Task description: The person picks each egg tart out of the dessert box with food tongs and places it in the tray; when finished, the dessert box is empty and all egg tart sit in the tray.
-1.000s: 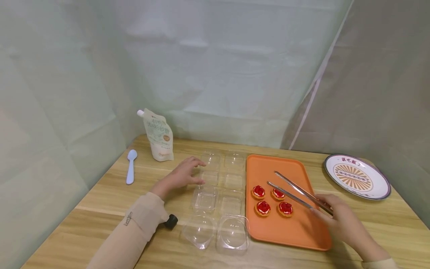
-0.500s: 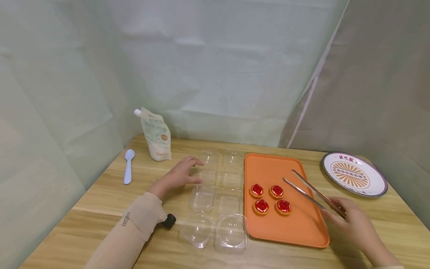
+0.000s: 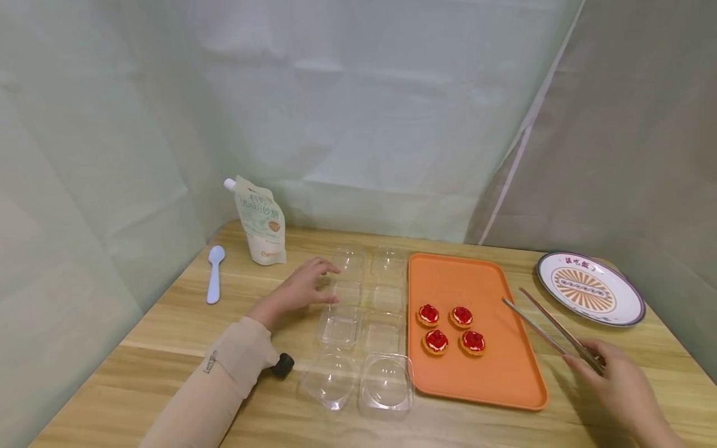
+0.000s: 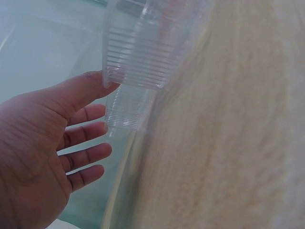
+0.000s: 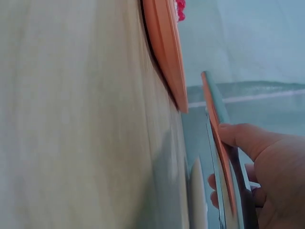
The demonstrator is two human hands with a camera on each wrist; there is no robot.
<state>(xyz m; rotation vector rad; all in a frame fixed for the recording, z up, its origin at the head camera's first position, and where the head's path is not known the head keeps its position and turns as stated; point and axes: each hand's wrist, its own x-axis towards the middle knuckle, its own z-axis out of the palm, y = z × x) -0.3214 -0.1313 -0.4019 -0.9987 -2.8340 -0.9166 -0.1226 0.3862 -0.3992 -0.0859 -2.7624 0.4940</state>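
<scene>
My right hand (image 3: 622, 379) grips metal tongs (image 3: 562, 330); their two arms stand apart with nothing between the tips. The tongs hang by the right side of an orange tray (image 3: 476, 382). Several small tarts with red topping (image 3: 435, 341) sit on the tray's left half. My left hand (image 3: 305, 286), fingers relaxed and spread, hovers by two columns of clear plastic containers (image 3: 339, 328). In the left wrist view, the thumb meets the edge of a ribbed clear container (image 4: 138, 52); whether it presses there I cannot tell.
A patterned white plate (image 3: 588, 292) lies at the back right. At the back left, a capped pouch (image 3: 262, 221) stands upright, with a pale blue spoon (image 3: 215, 274) in front of it. Cloth walls (image 3: 336, 124) rise behind the wooden table (image 3: 134, 379).
The tongs and my right hand have moved right, from above the tarts to the tray's right edge. My left hand has stayed nearly still, and the tarts have not moved.
</scene>
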